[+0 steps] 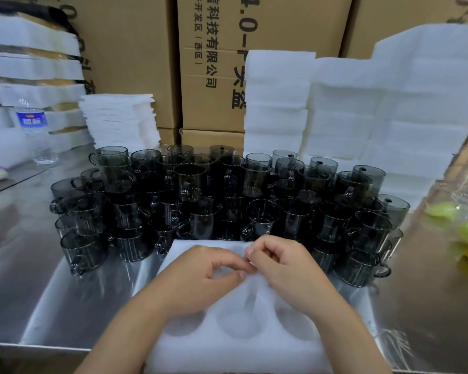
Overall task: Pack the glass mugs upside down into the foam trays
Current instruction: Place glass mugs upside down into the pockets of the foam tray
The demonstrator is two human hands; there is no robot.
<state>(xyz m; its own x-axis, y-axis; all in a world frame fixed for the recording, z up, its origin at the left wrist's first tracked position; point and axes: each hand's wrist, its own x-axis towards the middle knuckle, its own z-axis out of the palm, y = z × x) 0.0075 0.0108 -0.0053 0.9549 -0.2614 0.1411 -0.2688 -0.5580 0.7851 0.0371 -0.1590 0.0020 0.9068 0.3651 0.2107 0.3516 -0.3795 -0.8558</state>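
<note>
The tall brown cardboard carton (254, 63) in the middle carries black print running sideways: "科技有限公司", beside it smaller "(西区)", and large "4.0-" with further characters. The clear plastic water bottle (35, 130) wears a blue label, too blurred to read.

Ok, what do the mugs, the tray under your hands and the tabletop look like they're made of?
Mugs: dark smoke-tinted glass, glossy; you can see through them, with bright glints on the rims.
Tray: soft white foam, matte and slightly fuzzy, with round pockets pressed in.
Tabletop: looks like stainless steel, brushed and shiny, showing blurred reflections.
</note>
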